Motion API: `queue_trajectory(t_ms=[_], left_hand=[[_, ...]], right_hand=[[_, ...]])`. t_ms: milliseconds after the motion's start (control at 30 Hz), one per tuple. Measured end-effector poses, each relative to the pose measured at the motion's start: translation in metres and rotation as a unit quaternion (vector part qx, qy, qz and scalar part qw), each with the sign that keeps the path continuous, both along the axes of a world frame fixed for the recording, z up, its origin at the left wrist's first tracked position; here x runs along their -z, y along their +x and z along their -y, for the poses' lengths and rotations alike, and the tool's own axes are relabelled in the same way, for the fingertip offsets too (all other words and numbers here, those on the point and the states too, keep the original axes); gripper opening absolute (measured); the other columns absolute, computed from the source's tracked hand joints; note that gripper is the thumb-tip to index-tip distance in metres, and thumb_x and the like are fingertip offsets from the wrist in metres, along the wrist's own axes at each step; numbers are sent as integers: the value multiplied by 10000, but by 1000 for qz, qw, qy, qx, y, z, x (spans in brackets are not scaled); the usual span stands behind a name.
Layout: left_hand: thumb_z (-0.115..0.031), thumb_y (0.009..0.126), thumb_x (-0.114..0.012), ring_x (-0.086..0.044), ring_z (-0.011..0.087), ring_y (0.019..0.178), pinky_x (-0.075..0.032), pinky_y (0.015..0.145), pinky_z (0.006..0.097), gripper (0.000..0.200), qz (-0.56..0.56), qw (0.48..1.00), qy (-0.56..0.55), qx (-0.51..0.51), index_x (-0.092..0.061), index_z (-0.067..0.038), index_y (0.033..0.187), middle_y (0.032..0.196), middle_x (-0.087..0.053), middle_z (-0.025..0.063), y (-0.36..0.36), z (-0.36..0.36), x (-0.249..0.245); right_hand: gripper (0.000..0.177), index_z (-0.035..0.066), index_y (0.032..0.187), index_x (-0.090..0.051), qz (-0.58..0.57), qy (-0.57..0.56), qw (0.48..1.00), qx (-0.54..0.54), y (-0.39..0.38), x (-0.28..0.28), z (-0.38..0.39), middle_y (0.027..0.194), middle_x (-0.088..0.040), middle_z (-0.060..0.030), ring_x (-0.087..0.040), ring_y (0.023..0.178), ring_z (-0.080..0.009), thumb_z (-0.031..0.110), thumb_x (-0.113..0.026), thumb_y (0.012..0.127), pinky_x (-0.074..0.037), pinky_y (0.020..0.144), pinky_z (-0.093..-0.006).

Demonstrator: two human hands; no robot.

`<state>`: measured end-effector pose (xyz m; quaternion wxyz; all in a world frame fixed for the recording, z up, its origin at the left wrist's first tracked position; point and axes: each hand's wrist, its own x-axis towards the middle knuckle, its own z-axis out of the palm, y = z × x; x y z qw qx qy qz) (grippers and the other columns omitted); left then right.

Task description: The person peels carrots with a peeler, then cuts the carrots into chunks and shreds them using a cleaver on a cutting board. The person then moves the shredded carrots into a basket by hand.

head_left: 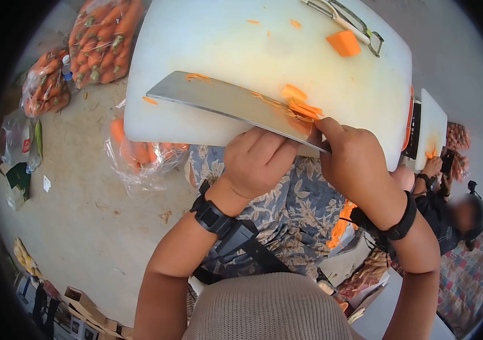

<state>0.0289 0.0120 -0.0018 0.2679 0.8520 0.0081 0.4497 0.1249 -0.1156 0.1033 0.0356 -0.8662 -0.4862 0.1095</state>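
My right hand [357, 156] is closed at the right end of a cleaver [224, 101], its thumb and forefinger against the metal; the handle is hidden. The broad blade slants over a white cutting board [196, 31], with orange carrot bits stuck to its face. My left hand [258, 158] has its fingers curled at the blade's near edge; its fingertips are hidden behind the blade. Thin carrot slices [305, 109] and a small carrot piece [293, 92] lie by the blade near my right hand. Farther back on the board are a carrot chunk [343, 43] and a peeler [346, 21].
Clear bags of carrots [105, 42] stand on the floor at the left, and another bag [145, 153] sits beside the board. Carrot strips [340, 226] hang near my right forearm. At the right, another person [451, 218] works at a second white board [433, 127].
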Motion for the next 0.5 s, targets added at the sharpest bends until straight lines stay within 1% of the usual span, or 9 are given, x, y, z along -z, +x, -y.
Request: queue_trajectory(t_ms=[133,233,267,300,333,367,400,467,500], left_hand=[[-109,648,-659,-631,178,725,-508,574,260,191,-8,1000,10,-8,-703,-92,834,901,-662,29,-3,-1,-4],[-113,634,-661,-634,184,740,-511,587,272,220,-13,1000,8,-5,-713,-104,848,905,-667,31,-6,-1,0],[-113,634,-661,-634,184,740,-511,587,272,220,-15,1000,8,-9,-713,-104,848,905,-667,31,-8,-1,3],[-114,661,-671,-642,203,762,-521,622,298,217,-17,1000,10,-2,-715,-106,873,915,-674,40,-11,-1,6],[-114,688,-680,-650,221,784,-531,658,324,214,-18,1000,13,7,-717,-108,899,926,-680,49,-13,-1,8],[-114,688,-680,-650,221,784,-531,658,324,214,-18,1000,13,7,-717,-108,899,926,-680,49,-15,1,12],[-123,724,-684,-654,247,810,-531,701,353,206,-27,1000,-13,-3,-713,-105,927,939,-685,58,-17,4,17],[-132,760,-688,-659,273,836,-532,745,382,198,-34,999,-40,-10,-709,-101,955,953,-690,67,-19,12,33],[-145,778,-692,-657,289,860,-525,771,405,206,-44,994,-92,22,-704,-94,978,977,-690,76,-21,15,44]], right_hand=[[102,42,798,-517,3,12,1000,-4,-2,0,0,606,-590,-133,-608,539,-315,58,-611,763,-493,520,-401],[142,25,877,-572,23,-11,1000,-17,-8,-8,3,640,-603,-122,-616,556,-296,55,-617,745,-493,522,-390],[218,10,946,-594,30,-2,999,-24,-11,-15,5,656,-602,-109,-617,563,-277,48,-617,733,-492,521,-381],[299,-4,1016,-615,36,6,999,-29,-15,-22,8,672,-602,-96,-617,569,-257,41,-616,720,-491,521,-372],[299,-4,1016,-615,35,5,999,-30,-19,-26,11,672,-602,-96,-617,569,-257,41,-616,720,-491,521,-372],[368,-20,1073,-613,53,-8,998,-35,-24,-31,16,675,-590,-81,-613,572,-238,33,-617,709,-489,518,-357],[438,-36,1131,-610,72,-21,996,-39,-27,-36,19,678,-579,-67,-609,574,-218,25,-617,697,-486,516,-343],[433,-43,1128,-611,82,-27,996,-40,-34,-44,23,664,-563,-63,-601,564,-214,17,-614,699,-483,512,-337],[427,-51,1124,-611,89,-32,995,-44,-35,-46,25,649,-547,-60,-593,554,-209,9,-612,701,-480,508,-332]])
